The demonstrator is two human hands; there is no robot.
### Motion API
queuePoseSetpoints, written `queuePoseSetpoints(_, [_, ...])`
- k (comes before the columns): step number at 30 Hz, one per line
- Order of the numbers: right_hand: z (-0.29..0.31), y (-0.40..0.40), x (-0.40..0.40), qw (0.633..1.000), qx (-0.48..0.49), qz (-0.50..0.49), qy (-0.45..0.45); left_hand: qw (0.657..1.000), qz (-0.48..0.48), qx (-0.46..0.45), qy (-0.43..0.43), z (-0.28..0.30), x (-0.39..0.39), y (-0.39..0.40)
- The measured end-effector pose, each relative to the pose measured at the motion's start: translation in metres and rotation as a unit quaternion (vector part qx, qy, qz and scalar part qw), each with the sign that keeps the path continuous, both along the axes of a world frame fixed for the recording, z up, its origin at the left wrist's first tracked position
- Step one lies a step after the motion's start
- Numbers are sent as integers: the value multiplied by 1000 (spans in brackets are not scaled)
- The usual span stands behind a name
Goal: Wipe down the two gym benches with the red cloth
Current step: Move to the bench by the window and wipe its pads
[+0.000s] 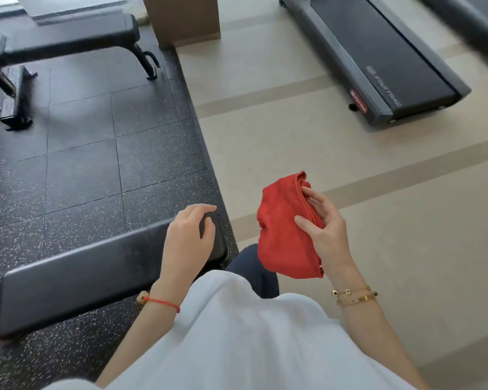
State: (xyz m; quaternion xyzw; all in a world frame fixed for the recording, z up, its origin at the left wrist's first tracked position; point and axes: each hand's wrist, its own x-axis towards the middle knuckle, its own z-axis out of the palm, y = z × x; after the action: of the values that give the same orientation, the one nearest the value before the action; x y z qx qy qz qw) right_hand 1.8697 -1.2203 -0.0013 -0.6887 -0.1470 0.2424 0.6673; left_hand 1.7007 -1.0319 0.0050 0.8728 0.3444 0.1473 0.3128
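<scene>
the right hand (326, 229) grips the folded red cloth (286, 229) in the air, just beside the end of the near bench (82, 266), thumb and fingers curled round its edge, probably to bunch it into a pad for wiping. the left hand (190, 235) rests on the bench end, fingers bent over the padding, likely to steady it. the far bench (68, 38) stands well apart on the black floor tiles (96, 153).

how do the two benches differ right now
The near black padded bench runs across the lower left with the left hand resting on its end; the far black padded bench stands untouched at the upper left, its metal legs in view. The red cloth touches neither. Both sit on speckled rubber tiles.
</scene>
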Motion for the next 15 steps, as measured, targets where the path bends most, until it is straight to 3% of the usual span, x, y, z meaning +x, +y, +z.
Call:
queuePoseSetpoints(7, [-11,49,71,1000,1,20,-1,1000,25,-14,7,-15,63,39])
queuePoseSetpoints(15, [-16,174,200,998,-4,69,-7,995,100,-28,15,-24,165,143])
